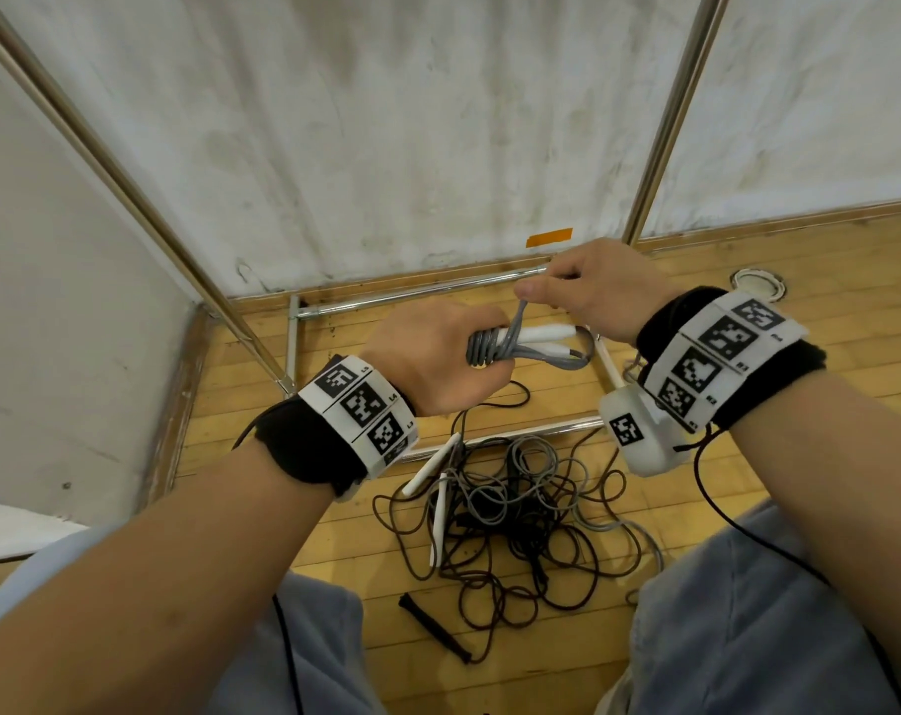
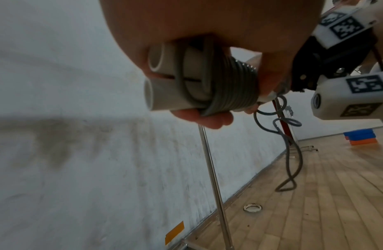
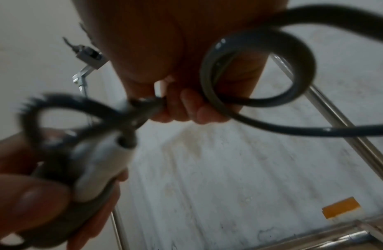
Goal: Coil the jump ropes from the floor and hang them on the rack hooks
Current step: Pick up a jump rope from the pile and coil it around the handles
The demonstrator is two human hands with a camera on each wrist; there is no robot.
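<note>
Wooden floorboards [image 1: 722, 281] run up to a stained white wall, and nearest the viewer a tangle of jump ropes [image 1: 515, 513], grey and dark brown with white handles, lies on them between the person's knees, with one black handle [image 1: 433, 627] just beside the heap. Above it the left hand [image 1: 438, 363] holds a grip tight round the grey rope [image 1: 489, 345], whose cord is wound in close turns over its two white handles [image 1: 541, 338]. The right hand [image 1: 588, 296] pinches the loose end of cord and draws it up from the bundle; a slack loop hangs below. Winding looks nearly done; the next move likely calls for tucking that end, then lifting the bundle to a hook. Beyond stands the metal rack [image 1: 422, 291]; its hooks are out of view. No containers appear.
</note>
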